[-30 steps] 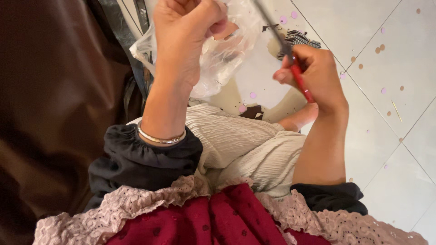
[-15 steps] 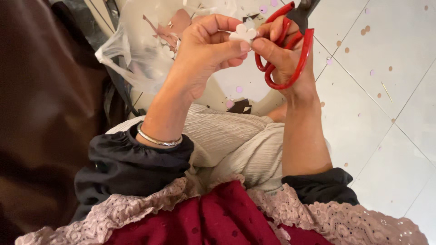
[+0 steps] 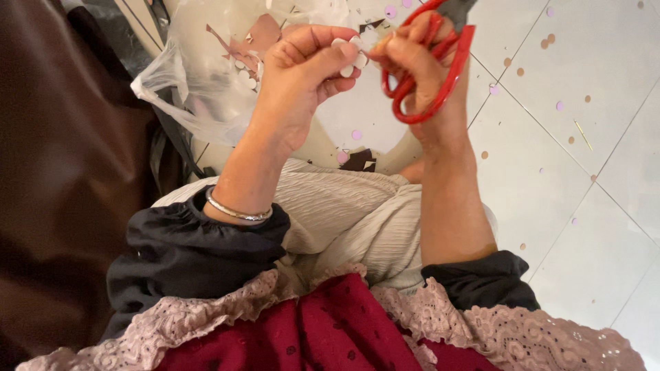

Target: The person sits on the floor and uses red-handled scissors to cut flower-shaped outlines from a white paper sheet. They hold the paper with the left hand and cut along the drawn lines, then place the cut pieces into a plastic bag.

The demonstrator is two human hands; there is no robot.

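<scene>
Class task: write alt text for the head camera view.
A person's left hand pinches a small white flower-shaped piece while the right hand holds red scissors. A clear plastic bag lies behind, above a tiled floor.

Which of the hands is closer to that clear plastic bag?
The left. The left hand is right beside the clear plastic bag, pinching a small white piece. The right hand, holding the red scissors, is farther off on the other side.

Soft, even daylight brightens your view, with the pale floor tiles (image 3: 550, 172) near glare. The brown surface (image 3: 62, 192) at left blurs, dim.
</scene>
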